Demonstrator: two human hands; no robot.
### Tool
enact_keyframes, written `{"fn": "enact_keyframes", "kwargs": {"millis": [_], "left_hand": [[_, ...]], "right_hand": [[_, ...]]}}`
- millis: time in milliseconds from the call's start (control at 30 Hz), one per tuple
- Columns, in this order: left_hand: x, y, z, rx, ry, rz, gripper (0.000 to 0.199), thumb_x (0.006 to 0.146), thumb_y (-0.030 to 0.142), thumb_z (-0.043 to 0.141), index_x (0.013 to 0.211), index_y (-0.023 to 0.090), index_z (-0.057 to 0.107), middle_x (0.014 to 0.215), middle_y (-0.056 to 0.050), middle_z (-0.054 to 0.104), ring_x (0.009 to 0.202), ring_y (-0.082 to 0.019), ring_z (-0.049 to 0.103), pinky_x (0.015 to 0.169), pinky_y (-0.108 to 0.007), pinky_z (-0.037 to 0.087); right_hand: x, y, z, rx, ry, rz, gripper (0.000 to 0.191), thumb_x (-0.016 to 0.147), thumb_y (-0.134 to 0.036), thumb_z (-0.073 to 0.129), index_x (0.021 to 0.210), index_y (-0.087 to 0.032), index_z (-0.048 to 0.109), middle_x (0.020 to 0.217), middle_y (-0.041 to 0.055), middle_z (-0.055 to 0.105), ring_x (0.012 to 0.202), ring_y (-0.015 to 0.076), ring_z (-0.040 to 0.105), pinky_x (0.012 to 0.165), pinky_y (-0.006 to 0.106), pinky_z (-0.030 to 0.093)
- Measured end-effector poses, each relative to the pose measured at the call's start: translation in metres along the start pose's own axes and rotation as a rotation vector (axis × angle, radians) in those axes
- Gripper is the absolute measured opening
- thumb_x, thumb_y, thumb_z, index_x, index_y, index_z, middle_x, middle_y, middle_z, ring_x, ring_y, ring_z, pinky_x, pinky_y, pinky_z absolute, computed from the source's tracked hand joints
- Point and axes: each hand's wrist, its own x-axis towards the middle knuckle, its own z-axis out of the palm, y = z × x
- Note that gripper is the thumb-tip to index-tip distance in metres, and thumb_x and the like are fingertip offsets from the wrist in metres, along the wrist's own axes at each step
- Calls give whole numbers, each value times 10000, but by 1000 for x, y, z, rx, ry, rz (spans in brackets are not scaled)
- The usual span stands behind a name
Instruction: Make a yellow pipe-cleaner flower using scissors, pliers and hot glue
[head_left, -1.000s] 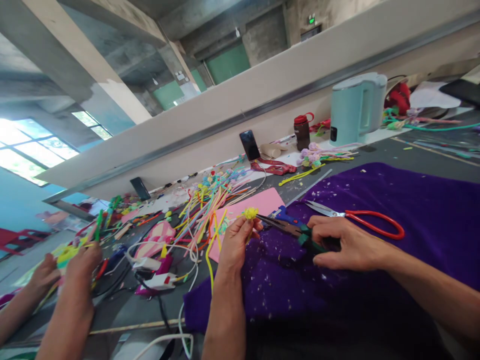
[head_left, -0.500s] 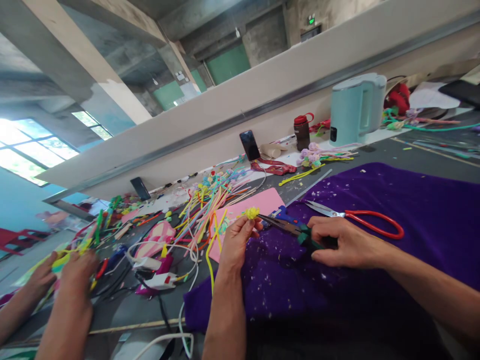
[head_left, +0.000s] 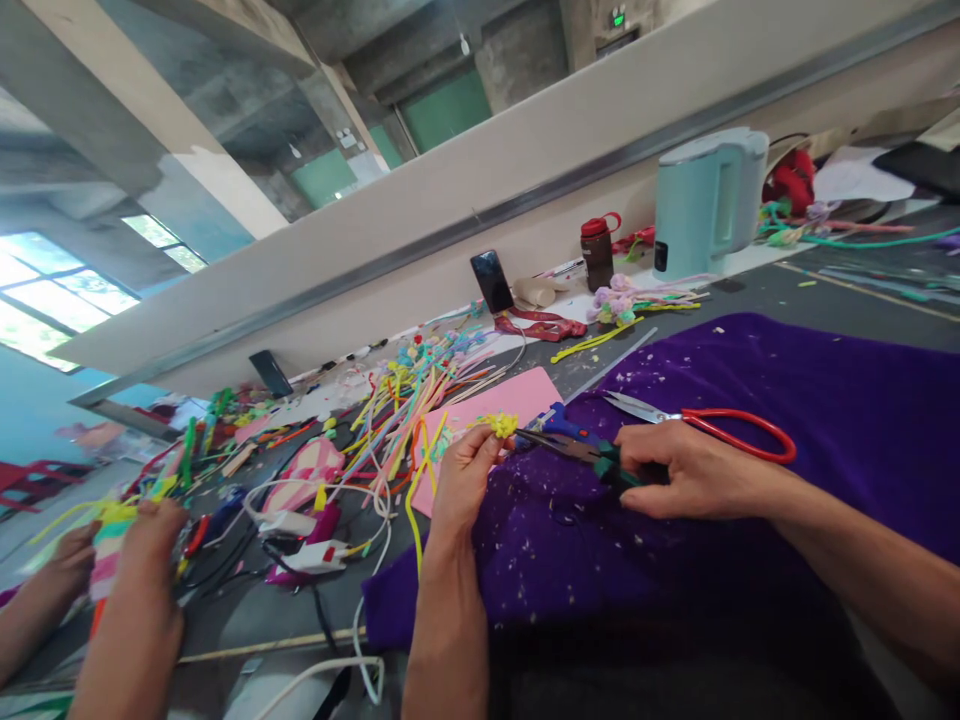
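Observation:
Between the thumb and fingers of my left hand (head_left: 471, 468) is a small yellow fuzzy flower (head_left: 504, 426), apparently of bent pipe cleaner. A yellow stem (head_left: 413, 500) hangs behind that wrist. My right hand (head_left: 686, 468) is closed around the green handles of long-nose pliers (head_left: 559, 444). Their dark tips reach the flower's right side; whether they grip it I cannot tell. Beneath both hands spreads a purple cloth (head_left: 570, 560) dotted with pale scraps. Red-handled scissors (head_left: 697, 415) lie on it beyond my right hand. A blue tool (head_left: 566, 422), probably a glue gun, is partly hidden behind the pliers.
At left, a co-worker's hands (head_left: 139, 545) hold a striped fuzzy piece (head_left: 109, 560). Many coloured pipe cleaners (head_left: 409, 410) lie behind a pink sheet (head_left: 536, 388). White cables (head_left: 375, 560) loop across the table. A kettle (head_left: 694, 215), bottle (head_left: 598, 258) and phone (head_left: 492, 282) stand along the partition.
The view has shifted slightly, so things sit a little higher and further left. My hands keep nearly the same pose at the flower. The co-worker's hands moved, and a striped piece now shows between them.

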Motion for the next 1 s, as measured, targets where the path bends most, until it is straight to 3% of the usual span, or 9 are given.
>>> {"fn": "enact_keyframes", "kwargs": {"millis": [333, 567, 700, 1000], "left_hand": [[0, -2, 0, 154, 8, 36, 193, 781, 313, 531, 812, 181, 668, 789, -30, 657, 767, -170, 580, 683, -263, 431], [0, -1, 2, -206, 140, -99, 214, 705, 339, 634, 812, 154, 652, 651, -18, 664, 617, -136, 592, 624, -250, 449], [0, 0, 1, -409, 108, -171, 214, 695, 338, 650, 794, 149, 651, 618, -23, 667, 571, -123, 590, 567, -228, 439], [-2, -1, 4, -428, 67, -156, 189, 691, 309, 664, 784, 145, 652, 643, -37, 677, 587, -127, 596, 573, -233, 438]], "right_hand": [[2, 0, 0, -48, 12, 2, 184, 710, -204, 594, 602, -155, 453, 682, -24, 492, 608, 87, 437, 561, 234, 329], [2, -1, -1, 21, 26, -5, 217, 704, -215, 622, 588, -156, 448, 702, -23, 474, 624, 94, 452, 570, 245, 344], [1, -1, -1, 111, 42, -21, 233, 704, -202, 625, 584, -160, 430, 686, -30, 454, 617, 94, 449, 558, 244, 341], [2, -1, 5, 152, 47, -19, 230, 701, -205, 632, 597, -162, 431, 712, -31, 446, 634, 95, 449, 572, 239, 345]]}}
